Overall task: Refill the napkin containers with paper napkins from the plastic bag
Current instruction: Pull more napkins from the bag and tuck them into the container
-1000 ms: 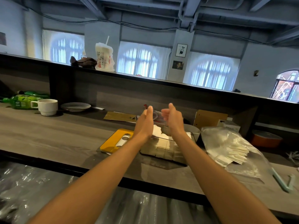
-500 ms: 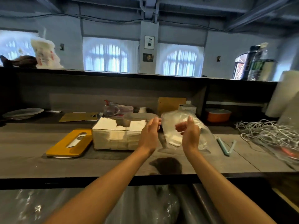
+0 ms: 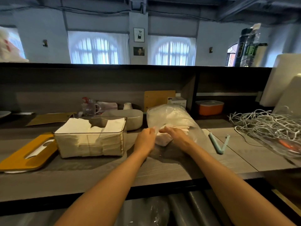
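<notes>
A clear plastic bag [image 3: 169, 118] holding a stack of white napkins [image 3: 162, 140] lies on the wooden counter at centre right, its mouth toward me. My left hand [image 3: 145, 141] grips the left edge of the bag's mouth with curled fingers. Just to the right, my right hand [image 3: 176, 136] pinches the other side of the mouth over the napkins. A clear napkin container [image 3: 91, 142], mostly filled with white napkins, stands to the left of the hands. Its yellow lid [image 3: 21, 155] lies flat beside it.
A grey oval container [image 3: 132, 118] sits behind the clear one, beside a glass jug [image 3: 89, 106]. A pale blue bag clip [image 3: 219, 143] lies right of the bag, with a tangle of white cables [image 3: 263, 124] further right. An orange box [image 3: 209, 107] is on the back shelf.
My view swung right from the container to the bag. Both hands left the container, took the bag's mouth and lowered it toward the counter.
</notes>
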`<move>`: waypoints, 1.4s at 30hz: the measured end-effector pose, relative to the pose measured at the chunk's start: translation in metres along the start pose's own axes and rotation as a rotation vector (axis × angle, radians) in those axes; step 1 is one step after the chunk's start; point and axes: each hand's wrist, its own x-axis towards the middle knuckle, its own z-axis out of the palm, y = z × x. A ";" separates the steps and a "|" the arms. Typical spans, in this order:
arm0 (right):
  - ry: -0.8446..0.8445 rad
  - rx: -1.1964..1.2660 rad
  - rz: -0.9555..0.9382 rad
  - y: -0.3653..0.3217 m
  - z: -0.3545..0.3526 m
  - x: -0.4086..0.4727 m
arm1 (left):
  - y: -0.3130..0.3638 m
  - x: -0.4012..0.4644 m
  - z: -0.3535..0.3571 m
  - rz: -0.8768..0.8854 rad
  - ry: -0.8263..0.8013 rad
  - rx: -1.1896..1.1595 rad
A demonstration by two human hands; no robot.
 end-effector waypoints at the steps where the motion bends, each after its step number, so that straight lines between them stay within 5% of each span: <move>1: -0.049 -0.006 0.018 0.003 0.001 0.002 | -0.002 0.005 0.000 -0.025 0.032 -0.013; 6: -0.198 -0.260 0.081 0.017 0.007 0.014 | -0.008 0.017 -0.006 -0.047 0.083 -0.103; 10: -0.152 -0.486 -0.029 0.016 0.008 0.015 | -0.015 0.016 -0.012 -0.014 0.065 -0.242; 17: 0.011 -0.281 -0.121 0.016 0.003 0.002 | -0.013 0.009 -0.013 0.019 -0.152 -0.359; 23: 0.343 -0.372 -0.367 0.013 0.000 -0.006 | -0.013 0.007 -0.012 0.009 -0.198 -0.315; 28: 0.699 -0.441 -0.572 -0.006 -0.001 -0.004 | -0.006 0.003 -0.014 0.148 -0.063 -0.451; 33: 0.669 0.033 -0.378 -0.047 -0.015 0.014 | -0.002 -0.002 -0.018 0.161 -0.069 -0.800; 37: 0.380 0.543 -0.176 -0.082 -0.021 0.020 | -0.006 0.003 -0.026 0.000 -0.126 -1.101; 40: 0.375 0.260 -0.071 -0.067 0.002 0.031 | -0.006 0.003 -0.029 -0.125 -0.180 -1.223; 42: 0.458 0.225 -0.049 -0.049 0.017 0.033 | -0.003 0.001 -0.025 -0.137 -0.223 -1.094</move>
